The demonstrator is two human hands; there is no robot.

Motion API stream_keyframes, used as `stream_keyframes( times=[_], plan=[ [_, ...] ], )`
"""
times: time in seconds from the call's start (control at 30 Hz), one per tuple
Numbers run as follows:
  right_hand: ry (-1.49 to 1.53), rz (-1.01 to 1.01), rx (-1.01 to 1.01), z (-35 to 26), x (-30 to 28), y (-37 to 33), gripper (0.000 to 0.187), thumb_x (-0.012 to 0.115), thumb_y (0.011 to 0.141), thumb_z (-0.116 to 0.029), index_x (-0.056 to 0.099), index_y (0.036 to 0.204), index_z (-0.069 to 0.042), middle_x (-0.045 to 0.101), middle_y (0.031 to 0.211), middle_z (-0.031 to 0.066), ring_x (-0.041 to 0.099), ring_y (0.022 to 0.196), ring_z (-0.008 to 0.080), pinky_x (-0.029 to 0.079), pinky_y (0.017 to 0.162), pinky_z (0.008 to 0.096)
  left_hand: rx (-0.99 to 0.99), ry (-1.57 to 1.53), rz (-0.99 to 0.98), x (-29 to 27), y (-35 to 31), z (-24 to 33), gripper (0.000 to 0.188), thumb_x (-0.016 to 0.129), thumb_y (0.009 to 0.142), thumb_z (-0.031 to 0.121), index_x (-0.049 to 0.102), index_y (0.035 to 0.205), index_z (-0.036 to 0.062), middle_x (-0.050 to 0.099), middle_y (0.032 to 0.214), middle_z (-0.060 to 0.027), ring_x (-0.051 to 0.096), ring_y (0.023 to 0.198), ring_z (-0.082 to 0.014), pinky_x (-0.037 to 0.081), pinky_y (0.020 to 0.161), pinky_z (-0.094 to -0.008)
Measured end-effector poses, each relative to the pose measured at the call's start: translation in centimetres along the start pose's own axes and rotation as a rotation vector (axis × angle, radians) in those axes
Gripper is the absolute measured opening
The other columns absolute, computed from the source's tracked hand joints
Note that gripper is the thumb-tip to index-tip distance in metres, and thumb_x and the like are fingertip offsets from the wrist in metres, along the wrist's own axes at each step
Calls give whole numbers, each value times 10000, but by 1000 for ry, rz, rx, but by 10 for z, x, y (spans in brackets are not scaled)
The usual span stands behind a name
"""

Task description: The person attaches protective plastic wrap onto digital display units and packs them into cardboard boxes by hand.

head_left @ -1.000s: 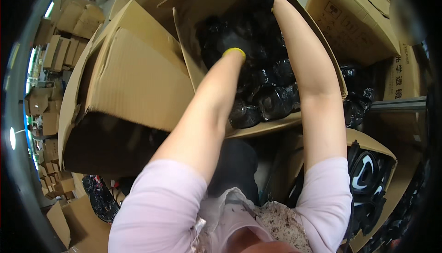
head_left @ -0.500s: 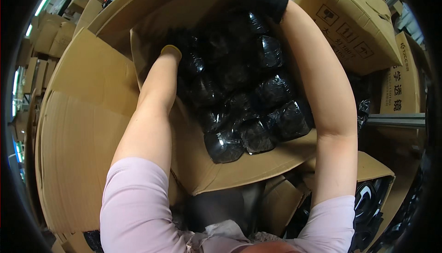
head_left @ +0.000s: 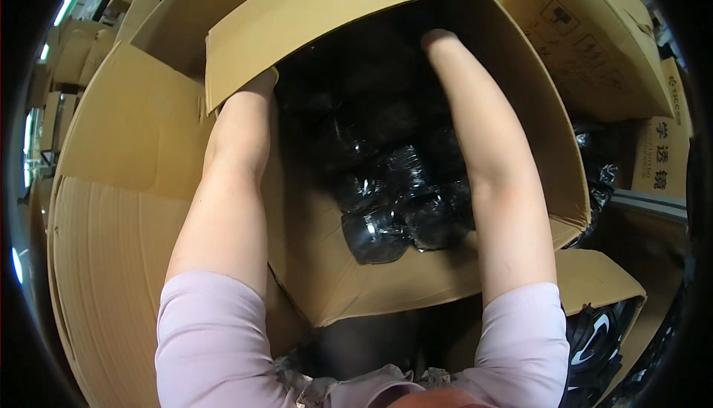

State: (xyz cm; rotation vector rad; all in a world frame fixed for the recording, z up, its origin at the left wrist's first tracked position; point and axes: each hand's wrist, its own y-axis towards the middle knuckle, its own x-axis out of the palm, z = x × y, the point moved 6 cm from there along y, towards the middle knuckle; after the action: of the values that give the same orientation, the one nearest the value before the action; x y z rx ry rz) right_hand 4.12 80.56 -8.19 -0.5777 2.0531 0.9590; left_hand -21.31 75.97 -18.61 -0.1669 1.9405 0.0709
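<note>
Both my arms reach into a large open cardboard box (head_left: pixel 386 300). Inside sit several rounded bundles in shiny black plastic wrap (head_left: pixel 375 235), packed close together, the far ones lost in shadow. My left forearm (head_left: pixel 234 177) passes under the box's far flap (head_left: pixel 327 18); only the yellow edge of a glove cuff (head_left: pixel 275 75) shows, and the fingers are hidden. My right forearm (head_left: pixel 494 148) runs along the box's right side. Past its wrist, my black-gloved right hand merges with the dark interior, so I cannot make out its fingers or anything held.
A big upright cardboard flap (head_left: pixel 126 259) stands at the left. Another closed carton (head_left: pixel 587 36) is at the far right, above a metal rail (head_left: pixel 650 204). At the lower right, an open carton (head_left: pixel 598 278) holds black items (head_left: pixel 594 341).
My right hand has gone from above the box's far edge down into its dark interior. The far flap now hangs over the opening, covering my left hand and the far bundles.
</note>
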Motion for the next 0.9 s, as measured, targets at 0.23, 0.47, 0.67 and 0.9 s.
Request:
stream_keyframes(
  times=[0.23, 0.47, 0.67, 0.9],
  plan=[
    [-238, 97, 40, 8, -2, -5, 615, 659, 833, -227, 493, 1393, -37, 511, 1431, 174, 494, 1294, 333, 387, 1088, 414, -13, -77, -18, -56, 7, -3, 532, 487, 945, 483, 577, 1374, 180, 544, 1416, -133, 509, 1305, -332, 365, 1112, -461],
    [-628, 318, 262, 13, -78, 1, 538, 618, 897, -267, 530, 1372, -29, 522, 1438, 147, 539, 1274, 274, 420, 1057, 382, -74, -310, 159, -110, -32, -26, 544, 545, 902, 506, 577, 1369, 229, 523, 1441, -110, 484, 1328, -325, 398, 1102, -410],
    [-54, 516, 19, -6, -178, -79, 352, 676, 835, -228, 680, 1156, -85, 645, 1179, 145, 598, 1143, 307, 479, 974, 403, -446, -750, 102, -182, -100, 17, 527, 660, 808, 237, 590, 1299, 62, 555, 1351, -248, 542, 1254, -386, 439, 1059, -446],
    [742, 684, 130, -86, -298, -157, 397, 657, 833, -80, 641, 1229, -68, 696, 1147, 121, 670, 1023, 228, 520, 906, 343, -431, -1171, 339, -268, -238, 81, 462, 716, 788, 326, 666, 1167, 66, 686, 1155, -198, 635, 1116, -366, 489, 965, -408]
  ],
)
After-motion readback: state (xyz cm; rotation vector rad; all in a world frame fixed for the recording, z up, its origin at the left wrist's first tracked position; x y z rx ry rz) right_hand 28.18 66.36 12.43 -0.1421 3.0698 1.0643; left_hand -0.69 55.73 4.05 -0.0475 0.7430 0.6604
